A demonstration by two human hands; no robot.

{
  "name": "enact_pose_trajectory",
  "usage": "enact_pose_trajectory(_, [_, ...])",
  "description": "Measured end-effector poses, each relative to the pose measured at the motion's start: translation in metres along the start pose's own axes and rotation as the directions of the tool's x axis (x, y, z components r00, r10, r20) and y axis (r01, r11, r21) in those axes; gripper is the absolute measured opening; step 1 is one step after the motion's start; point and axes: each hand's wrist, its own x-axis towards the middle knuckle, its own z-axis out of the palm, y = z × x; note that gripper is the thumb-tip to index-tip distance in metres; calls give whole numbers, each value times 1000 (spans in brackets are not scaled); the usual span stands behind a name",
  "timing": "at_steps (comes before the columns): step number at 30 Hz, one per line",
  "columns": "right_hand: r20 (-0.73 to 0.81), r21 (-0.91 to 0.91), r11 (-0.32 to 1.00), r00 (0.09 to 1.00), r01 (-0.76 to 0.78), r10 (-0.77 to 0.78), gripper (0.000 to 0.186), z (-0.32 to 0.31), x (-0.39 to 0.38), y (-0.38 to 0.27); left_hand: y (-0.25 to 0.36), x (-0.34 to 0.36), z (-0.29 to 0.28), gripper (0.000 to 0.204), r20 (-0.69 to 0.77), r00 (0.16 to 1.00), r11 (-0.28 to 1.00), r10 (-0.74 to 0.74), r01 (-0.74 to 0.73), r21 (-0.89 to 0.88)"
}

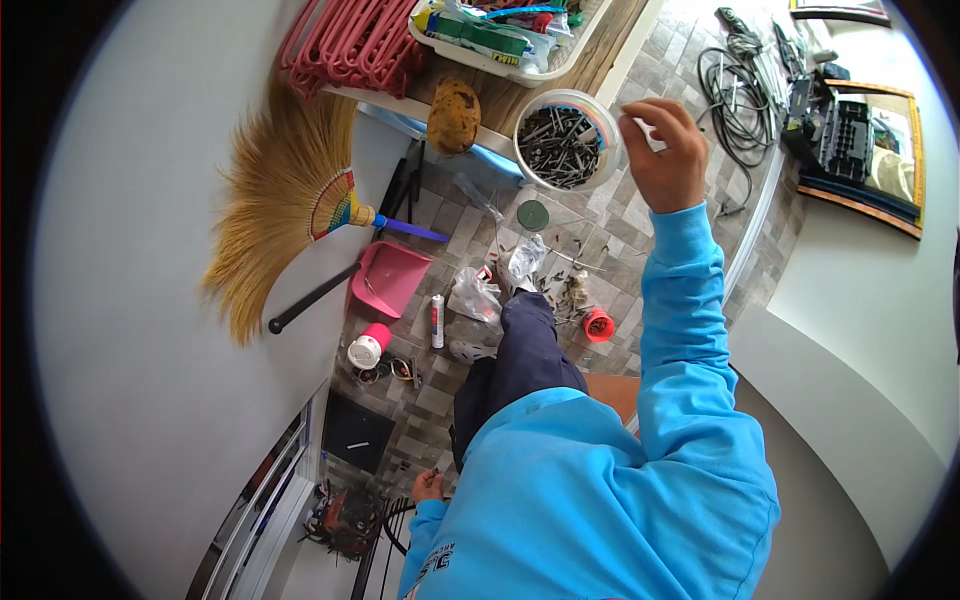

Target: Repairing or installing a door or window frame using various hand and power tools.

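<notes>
My right hand [665, 155] is raised at the right rim of a white tub [608, 160] full of dark screws or nails [555, 148], its fingers loosely bent and apart, with nothing visible held. Beside the tub is a brown, spotted object [453, 117] at the edge of a wooden shelf [620, 30]. My left hand [429, 485] hangs low beside my body with fingers closed around a small dark item I cannot make out.
A straw broom [280, 200] and pink dustpan [385, 280] lean by the left wall. A white tube [437, 322], plastic bags [475, 295], red container [598, 325] and debris lie around my feet. Coiled cables [730, 110] and a framed mirror [880, 150] are at upper right.
</notes>
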Motion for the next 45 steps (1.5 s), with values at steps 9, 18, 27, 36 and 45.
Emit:
enact_pose_trajectory(9, [690, -67, 783, 595, 618, -411, 8, 41, 19, -16, -7, -2, -1, 30, 18, 999, 999, 37, -37, 16])
enact_pose_trajectory(18, [799, -66, 704, 461, 707, -387, 3, 62, 25, -13, 4, -10, 10, 26, -41, 999, 1000, -9, 9, -1])
enact_pose_trajectory(27, [721, 69, 994, 685, 83, -107, 11, 24, 42, -24, 3, -20, 16, 24, -44, 999, 1000, 30, -30, -8])
enact_pose_trajectory(36, [913, -144, 834, 396, 532, -95, 12, 66, 28, -25, -6, -12, 28, 23, -53, 998, 989, 41, -48, -142])
enact_pose_trajectory(45, [914, -172, 776, 392, 606, -103, 12, 80, 12, -17, -48, -7, 59, 22, -66, 991, 967, 113, -125, -221])
